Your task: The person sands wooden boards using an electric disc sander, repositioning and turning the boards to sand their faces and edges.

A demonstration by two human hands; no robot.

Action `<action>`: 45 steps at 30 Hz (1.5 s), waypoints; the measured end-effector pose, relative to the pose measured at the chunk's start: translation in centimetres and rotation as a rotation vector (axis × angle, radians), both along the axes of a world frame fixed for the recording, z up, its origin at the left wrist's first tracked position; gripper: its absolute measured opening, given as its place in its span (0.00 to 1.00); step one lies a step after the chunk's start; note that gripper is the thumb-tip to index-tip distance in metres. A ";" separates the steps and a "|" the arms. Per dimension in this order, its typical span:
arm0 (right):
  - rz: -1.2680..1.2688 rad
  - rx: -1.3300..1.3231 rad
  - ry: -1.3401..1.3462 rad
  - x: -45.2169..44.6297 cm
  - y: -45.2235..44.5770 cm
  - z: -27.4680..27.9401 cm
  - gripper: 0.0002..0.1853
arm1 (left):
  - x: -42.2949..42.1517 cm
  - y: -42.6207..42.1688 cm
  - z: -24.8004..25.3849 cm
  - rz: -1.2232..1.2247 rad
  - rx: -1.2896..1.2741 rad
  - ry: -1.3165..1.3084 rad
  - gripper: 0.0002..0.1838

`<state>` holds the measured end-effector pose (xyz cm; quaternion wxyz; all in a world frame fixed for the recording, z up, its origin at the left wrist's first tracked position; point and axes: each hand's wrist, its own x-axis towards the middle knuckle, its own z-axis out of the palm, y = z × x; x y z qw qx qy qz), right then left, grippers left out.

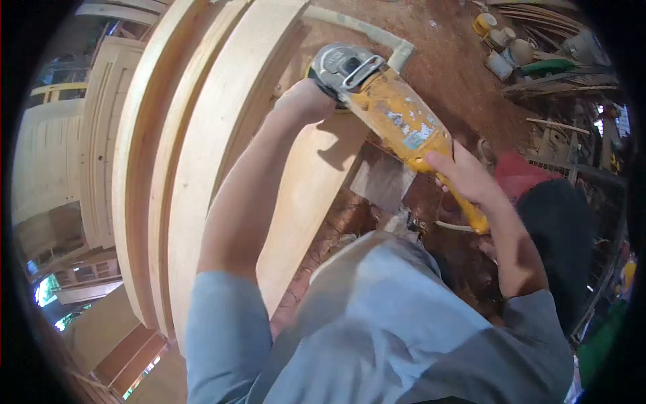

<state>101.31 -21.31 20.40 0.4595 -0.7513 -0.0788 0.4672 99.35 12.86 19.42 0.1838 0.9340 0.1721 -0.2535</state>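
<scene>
Fingertips of the left hand (304,104) out of sight beside the yellow grinder (404,118)

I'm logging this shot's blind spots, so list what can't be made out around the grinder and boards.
All in the head view:
Left hand, closed at the grinder's head: most fingers hidden by the back of the hand.
Underside of that head: hidden by the tool's own body.
Worn label: wording too small and patchy to read.
Long pale boards: far ends cut off by the top edge.
</scene>
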 end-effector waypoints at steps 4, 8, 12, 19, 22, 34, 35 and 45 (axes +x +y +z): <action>-0.094 0.010 -0.010 1.7 0.2 0.1 0.29 | 5.1 -0.2 -0.2 -0.176 0.042 -0.077 0.17; -0.126 -0.006 0.043 2.1 0.5 0.7 0.29 | 7.5 0.8 -2.1 -0.154 0.100 -0.067 0.22; -0.050 -0.011 0.047 1.4 0.2 0.1 0.28 | 3.5 2.0 -4.1 -0.027 -0.033 -0.048 0.22; 0.120 0.193 0.109 0.2 -1.3 -4.7 0.35 | -10.5 -1.6 -4.9 0.253 -0.297 0.023 0.20; 0.325 0.128 0.194 -1.7 -1.4 -6.0 0.43 | -17.9 -4.4 -4.5 0.508 -0.229 0.147 0.21; 1.126 -0.112 -0.003 -27.3 9.4 -0.9 0.56 | -58.5 -11.0 -3.1 1.149 -0.119 0.005 0.15; 1.174 -0.113 0.008 -28.2 9.6 -0.7 0.57 | -59.8 -11.7 -3.0 1.144 -0.125 -0.004 0.15; 0.924 -0.087 0.001 -22.8 -0.7 -2.2 0.59 | -50.5 -12.9 -2.9 0.788 -0.225 -0.017 0.14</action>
